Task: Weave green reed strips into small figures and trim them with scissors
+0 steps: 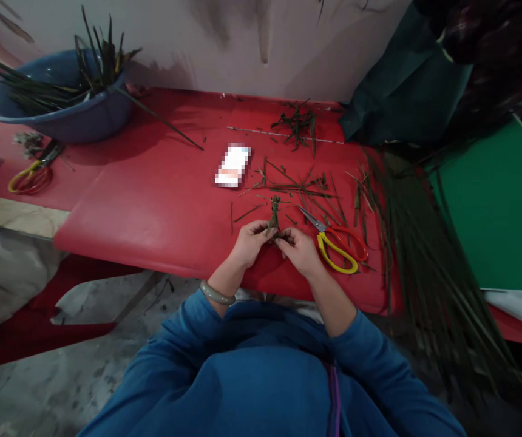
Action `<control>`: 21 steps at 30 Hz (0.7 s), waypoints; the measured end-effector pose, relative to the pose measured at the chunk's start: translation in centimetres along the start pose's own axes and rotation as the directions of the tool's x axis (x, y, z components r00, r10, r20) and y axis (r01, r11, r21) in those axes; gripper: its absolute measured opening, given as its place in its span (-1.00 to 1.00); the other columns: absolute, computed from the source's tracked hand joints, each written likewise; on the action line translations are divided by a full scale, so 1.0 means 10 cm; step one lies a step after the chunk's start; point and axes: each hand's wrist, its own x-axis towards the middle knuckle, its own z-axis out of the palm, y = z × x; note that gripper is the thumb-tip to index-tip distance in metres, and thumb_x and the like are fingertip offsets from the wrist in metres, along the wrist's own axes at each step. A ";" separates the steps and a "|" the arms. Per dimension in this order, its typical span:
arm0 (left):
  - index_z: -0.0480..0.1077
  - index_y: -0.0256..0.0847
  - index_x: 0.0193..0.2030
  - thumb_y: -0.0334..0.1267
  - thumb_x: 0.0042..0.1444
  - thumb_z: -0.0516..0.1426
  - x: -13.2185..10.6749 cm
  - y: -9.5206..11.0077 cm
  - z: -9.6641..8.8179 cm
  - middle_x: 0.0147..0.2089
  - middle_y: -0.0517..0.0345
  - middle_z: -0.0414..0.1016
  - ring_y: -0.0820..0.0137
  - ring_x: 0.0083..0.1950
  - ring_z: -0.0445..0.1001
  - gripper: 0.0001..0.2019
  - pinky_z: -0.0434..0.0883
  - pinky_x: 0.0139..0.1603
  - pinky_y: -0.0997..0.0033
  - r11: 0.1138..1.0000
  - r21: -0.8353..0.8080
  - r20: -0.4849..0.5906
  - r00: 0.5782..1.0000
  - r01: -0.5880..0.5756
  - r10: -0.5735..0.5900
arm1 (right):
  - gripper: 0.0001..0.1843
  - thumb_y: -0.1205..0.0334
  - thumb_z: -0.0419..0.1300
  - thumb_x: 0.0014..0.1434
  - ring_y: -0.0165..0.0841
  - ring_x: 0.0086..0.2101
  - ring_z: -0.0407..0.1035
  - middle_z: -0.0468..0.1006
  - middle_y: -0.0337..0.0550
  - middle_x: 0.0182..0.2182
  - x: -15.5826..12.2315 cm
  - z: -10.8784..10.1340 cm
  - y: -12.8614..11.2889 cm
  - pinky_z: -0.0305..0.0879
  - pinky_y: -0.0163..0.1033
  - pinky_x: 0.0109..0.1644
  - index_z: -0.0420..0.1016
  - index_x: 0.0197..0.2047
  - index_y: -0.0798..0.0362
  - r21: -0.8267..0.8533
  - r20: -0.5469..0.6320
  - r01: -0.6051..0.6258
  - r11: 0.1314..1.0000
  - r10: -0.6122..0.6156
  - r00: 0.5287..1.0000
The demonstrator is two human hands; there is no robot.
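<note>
Both hands meet over the near edge of a red table (pixel 152 206). My left hand (pixel 250 241) and my right hand (pixel 298 249) are each pinched on the bottom of a small woven piece of green leaf strips (pixel 274 213), which stands up between them. A jade-coloured bangle (pixel 216 294) is on my left wrist. Scissors with yellow and red handles (pixel 336 244) lie just right of my right hand, with their blades pointing toward the woven piece.
Cut leaf scraps (pixel 297 182) litter the table beyond my hands. A bundle of long green leaves (pixel 420 255) hangs off the right side. At the far left stand a blue basin of leaves (pixel 56 97) and a second pair of scissors (pixel 33 173). A white packet (pixel 232 165) lies mid-table, and a green board (pixel 502 206) is at the right.
</note>
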 end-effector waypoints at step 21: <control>0.37 -0.30 -0.50 -0.23 -0.17 0.23 -0.03 0.09 0.05 -0.58 0.28 0.35 0.60 -0.51 0.27 -0.82 0.23 -0.42 0.54 0.990 0.139 0.068 0.997 0.016 -0.026 | -0.83 0.13 0.16 -0.07 -0.52 -0.65 0.14 0.30 -0.37 -0.63 0.00 -0.04 -0.05 0.11 -0.37 -0.58 0.30 -0.44 0.04 0.022 -0.093 0.019 1.000 -0.017 0.996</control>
